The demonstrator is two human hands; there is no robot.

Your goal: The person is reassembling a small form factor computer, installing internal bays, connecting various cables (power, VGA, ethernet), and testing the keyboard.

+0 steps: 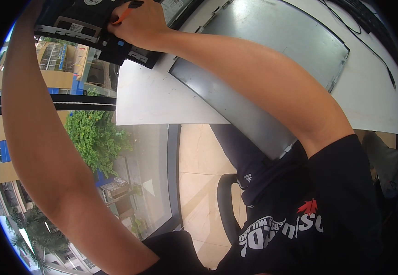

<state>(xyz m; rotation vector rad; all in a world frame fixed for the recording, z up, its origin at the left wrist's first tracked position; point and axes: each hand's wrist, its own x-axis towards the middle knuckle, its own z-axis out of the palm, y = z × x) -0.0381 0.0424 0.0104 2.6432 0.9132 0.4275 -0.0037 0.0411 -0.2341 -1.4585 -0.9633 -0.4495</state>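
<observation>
At the upper left, an opened black computer case (77, 26) with metal drive brackets and labels sits at the table's end. My right hand (141, 27) is over it, fingers closed around a slim orange-and-black hand tool (124, 13), which looks like a screwdriver; its tip is hidden. My left forearm runs up the left edge of the picture toward the case, and the left hand lies beyond the frame. Under my right arm a large grey metal side panel (272, 27) lies flat, its near corner reaching past the table edge over my lap.
The white table (153, 101) carries a black cable (378, 57) at the right and a dark keyboard-like object (359, 13) at the far right. A window (139, 151) stands close on the left. A chair armrest (228, 206) is below the table, and another person's leg (382, 160) shows at right.
</observation>
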